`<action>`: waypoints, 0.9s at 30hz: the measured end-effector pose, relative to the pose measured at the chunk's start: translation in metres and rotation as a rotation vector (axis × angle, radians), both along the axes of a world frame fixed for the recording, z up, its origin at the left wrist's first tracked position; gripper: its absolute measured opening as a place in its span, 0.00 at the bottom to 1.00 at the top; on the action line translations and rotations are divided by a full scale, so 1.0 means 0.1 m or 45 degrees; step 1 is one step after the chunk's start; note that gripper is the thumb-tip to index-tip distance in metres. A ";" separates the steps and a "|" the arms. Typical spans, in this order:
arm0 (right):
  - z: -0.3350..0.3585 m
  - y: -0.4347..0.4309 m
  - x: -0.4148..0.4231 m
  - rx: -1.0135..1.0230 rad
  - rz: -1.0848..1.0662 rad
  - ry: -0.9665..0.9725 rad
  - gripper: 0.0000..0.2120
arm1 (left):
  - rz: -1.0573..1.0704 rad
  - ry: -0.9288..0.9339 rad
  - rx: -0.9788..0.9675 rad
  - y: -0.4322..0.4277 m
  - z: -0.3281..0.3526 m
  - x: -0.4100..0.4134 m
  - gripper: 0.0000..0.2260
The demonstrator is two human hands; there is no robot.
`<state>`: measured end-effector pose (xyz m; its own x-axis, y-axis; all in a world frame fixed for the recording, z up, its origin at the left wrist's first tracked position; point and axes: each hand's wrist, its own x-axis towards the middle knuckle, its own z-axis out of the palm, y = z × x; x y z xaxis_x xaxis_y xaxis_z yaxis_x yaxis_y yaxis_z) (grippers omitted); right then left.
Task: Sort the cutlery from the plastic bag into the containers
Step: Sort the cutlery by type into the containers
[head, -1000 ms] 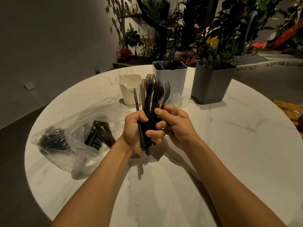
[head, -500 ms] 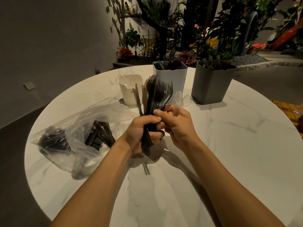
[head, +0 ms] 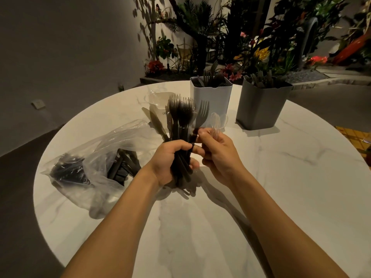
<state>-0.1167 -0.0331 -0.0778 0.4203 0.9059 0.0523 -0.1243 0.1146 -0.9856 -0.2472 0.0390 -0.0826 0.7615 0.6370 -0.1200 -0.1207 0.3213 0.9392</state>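
My left hand (head: 169, 160) grips an upright bundle of black plastic cutlery (head: 180, 121), mostly forks with a knife leaning out to the left. My right hand (head: 217, 151) holds clear plastic spoons (head: 217, 121) and pinches the handle of one black fork (head: 201, 114) at the bundle's right side. The clear plastic bag (head: 96, 163) lies at the left on the table with more black cutlery inside. Behind the bundle stand a small white cup (head: 158, 105), a white container (head: 212, 99) holding black cutlery, and a grey container (head: 261, 105) holding cutlery.
The round white marble table (head: 281, 187) carries everything. Plants and flowers (head: 251, 47) stand behind the far edge. A grey wall fills the left side, and a yellow tiled patch (head: 355, 135) shows at the right.
The bundle has turned so its fork heads spread wider. My right hand's fingers have shifted from the bundle's handles to one fork at its right edge, which now stands apart.
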 end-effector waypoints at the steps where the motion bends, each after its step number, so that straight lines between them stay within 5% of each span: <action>1: 0.00 0.00 0.00 -0.025 -0.012 -0.046 0.14 | -0.003 0.003 -0.001 0.00 0.00 -0.01 0.12; 7: -0.05 0.07 -0.09 -0.039 -0.158 -0.139 0.18 | -0.162 -0.035 0.007 -0.02 -0.03 0.01 0.13; 14: -0.01 0.03 -0.04 0.067 -0.053 0.049 0.08 | -0.298 -0.296 -0.286 0.01 -0.01 -0.01 0.23; 19: -0.02 0.02 -0.01 0.092 -0.042 0.117 0.15 | -0.339 -0.350 -0.316 -0.01 0.01 -0.01 0.24; 27: 0.03 0.02 -0.04 0.017 -0.121 -0.056 0.12 | -0.244 -0.143 -0.212 -0.04 0.03 -0.02 0.16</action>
